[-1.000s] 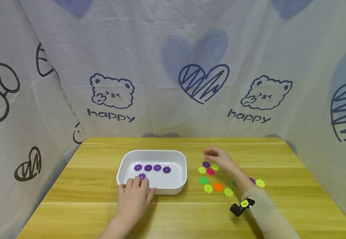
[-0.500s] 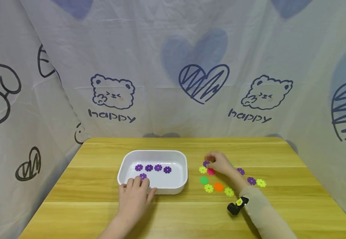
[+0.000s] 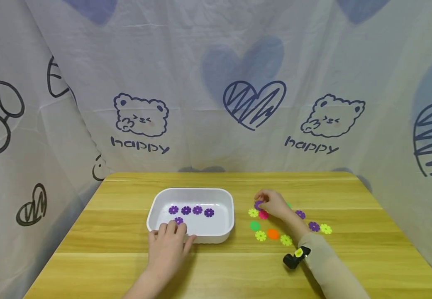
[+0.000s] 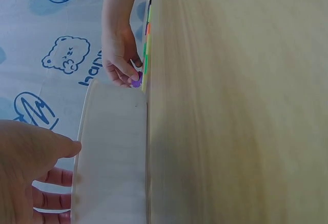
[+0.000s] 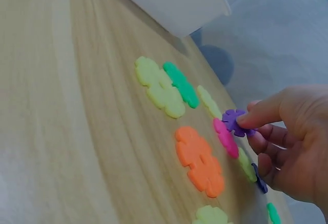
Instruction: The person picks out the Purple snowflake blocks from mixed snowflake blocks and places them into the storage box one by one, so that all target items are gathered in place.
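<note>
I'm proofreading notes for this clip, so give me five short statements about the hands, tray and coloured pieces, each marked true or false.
1. The right hand pinches a purple piece. True.
2. The left hand lies on the table, away from the white tray. False: it touches the tray's near rim.
3. Five purple pieces can be seen in the tray. True.
4. The orange piece is inside the tray. False: it lies on the table.
5. Every piece outside the tray is purple. False: yellow, green, pink and orange ones are there too.
</note>
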`<state>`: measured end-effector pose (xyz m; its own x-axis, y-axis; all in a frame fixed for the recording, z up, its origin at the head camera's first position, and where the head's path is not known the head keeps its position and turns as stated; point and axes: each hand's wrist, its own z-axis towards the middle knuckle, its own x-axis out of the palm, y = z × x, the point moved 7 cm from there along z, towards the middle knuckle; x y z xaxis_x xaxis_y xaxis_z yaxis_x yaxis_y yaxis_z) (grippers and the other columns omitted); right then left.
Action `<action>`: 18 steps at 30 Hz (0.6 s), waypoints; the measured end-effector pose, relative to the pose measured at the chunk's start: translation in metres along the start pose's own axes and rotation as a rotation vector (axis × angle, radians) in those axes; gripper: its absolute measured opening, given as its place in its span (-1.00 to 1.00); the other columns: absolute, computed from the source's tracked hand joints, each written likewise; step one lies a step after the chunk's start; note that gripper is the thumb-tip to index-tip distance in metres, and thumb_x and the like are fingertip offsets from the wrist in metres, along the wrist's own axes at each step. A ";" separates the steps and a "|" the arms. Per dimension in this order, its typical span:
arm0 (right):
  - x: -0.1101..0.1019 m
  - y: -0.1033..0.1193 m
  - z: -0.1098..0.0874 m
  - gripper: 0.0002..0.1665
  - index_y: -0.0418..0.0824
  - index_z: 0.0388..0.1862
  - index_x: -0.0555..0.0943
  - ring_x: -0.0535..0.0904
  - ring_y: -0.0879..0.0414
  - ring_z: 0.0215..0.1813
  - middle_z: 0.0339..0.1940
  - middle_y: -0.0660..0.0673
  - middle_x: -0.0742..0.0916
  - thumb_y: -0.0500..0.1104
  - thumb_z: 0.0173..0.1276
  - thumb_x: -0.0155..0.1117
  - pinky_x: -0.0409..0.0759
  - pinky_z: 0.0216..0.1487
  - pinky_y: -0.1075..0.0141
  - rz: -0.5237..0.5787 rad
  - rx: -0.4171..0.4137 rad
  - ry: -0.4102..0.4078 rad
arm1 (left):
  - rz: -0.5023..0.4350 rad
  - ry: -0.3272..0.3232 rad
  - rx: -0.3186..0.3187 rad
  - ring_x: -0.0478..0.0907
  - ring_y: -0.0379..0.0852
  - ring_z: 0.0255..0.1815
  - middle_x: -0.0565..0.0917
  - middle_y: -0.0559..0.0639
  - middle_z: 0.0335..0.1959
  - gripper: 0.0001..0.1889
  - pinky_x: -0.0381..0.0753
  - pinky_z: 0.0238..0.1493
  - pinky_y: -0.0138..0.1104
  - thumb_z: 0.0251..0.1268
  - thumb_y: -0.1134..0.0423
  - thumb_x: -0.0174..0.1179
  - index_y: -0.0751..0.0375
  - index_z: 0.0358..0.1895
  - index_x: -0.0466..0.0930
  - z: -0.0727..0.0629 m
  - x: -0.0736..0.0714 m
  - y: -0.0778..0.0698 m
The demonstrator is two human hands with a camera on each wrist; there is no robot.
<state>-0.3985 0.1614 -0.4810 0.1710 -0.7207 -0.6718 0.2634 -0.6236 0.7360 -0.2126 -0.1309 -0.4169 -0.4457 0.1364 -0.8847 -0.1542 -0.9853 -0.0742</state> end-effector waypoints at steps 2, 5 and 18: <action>-0.002 -0.001 -0.001 -0.78 -0.28 -0.15 0.62 0.48 0.07 -0.25 -0.33 -0.13 0.60 -0.44 0.24 0.23 0.49 -0.22 0.30 0.044 0.019 -0.004 | -0.001 0.006 -0.003 0.39 -0.02 -0.27 0.49 -0.02 -0.35 -0.64 0.39 -0.10 -0.02 0.20 -0.17 0.26 0.05 -0.28 0.50 0.000 0.000 0.000; -0.004 -0.001 -0.002 -0.80 -0.31 -0.12 0.60 0.51 0.06 -0.24 -0.32 -0.15 0.60 -0.44 0.27 0.21 0.55 -0.21 0.27 0.100 0.044 0.000 | -0.003 0.007 -0.004 0.39 -0.02 -0.27 0.49 -0.01 -0.35 -0.64 0.40 -0.10 -0.01 0.20 -0.16 0.26 0.05 -0.29 0.49 0.000 0.000 0.000; -0.020 0.041 -0.002 -0.85 -0.27 -0.16 0.67 0.58 0.05 -0.25 -0.28 -0.15 0.72 -0.26 0.34 0.27 0.61 -0.06 -0.01 0.211 0.015 0.030 | -0.012 -0.008 0.004 0.37 -0.03 -0.29 0.48 -0.02 -0.37 -0.65 0.38 -0.12 -0.04 0.19 -0.14 0.28 0.04 -0.32 0.47 0.000 -0.001 -0.001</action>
<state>-0.3889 0.1509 -0.4369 0.2491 -0.8265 -0.5048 0.2047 -0.4645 0.8616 -0.2124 -0.1304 -0.4161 -0.4505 0.1488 -0.8803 -0.1627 -0.9832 -0.0829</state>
